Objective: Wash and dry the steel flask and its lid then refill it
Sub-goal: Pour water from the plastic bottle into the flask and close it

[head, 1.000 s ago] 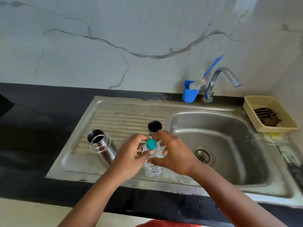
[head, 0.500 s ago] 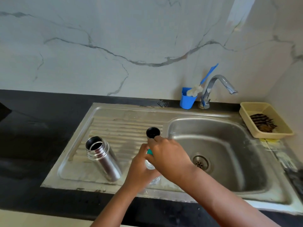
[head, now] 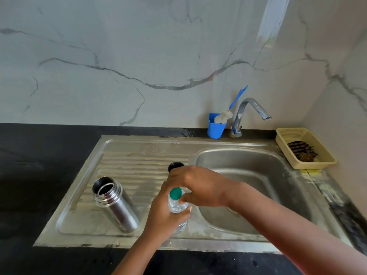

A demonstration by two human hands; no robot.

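Here, nearest you, your left hand (head: pixel 164 217) wraps around the body of the clear plastic bottle (head: pixel 177 207), and your right hand (head: pixel 195 185) pinches at its green cap (head: pixel 175 193) from above. Expect thin, ribbed plastic that gives under a squeeze; with water in it, judge it moderately heavy, so hold it low on the body and keep the pressure gentle once the cap is off, or it may spurt.

Just to the left, the steel flask (head: pixel 115 205) stands open-mouthed on the ridged drainboard (head: pixel 139 167), apart from both hands. It looks rigid and smooth, brushed metal with a threaded neck; probably slippery if wet, so grasp it around the mid-body.

Beyond your right hand, its black lid (head: pixel 174 166) sits on the drainboard, partly hidden.

Farther back are the steel sink basin (head: pixel 258 175), a blue cup (head: pixel 215 129) holding a brush (head: pixel 230 110), the curved tap (head: pixel 248 114), and a cream plastic basket (head: pixel 303 147).
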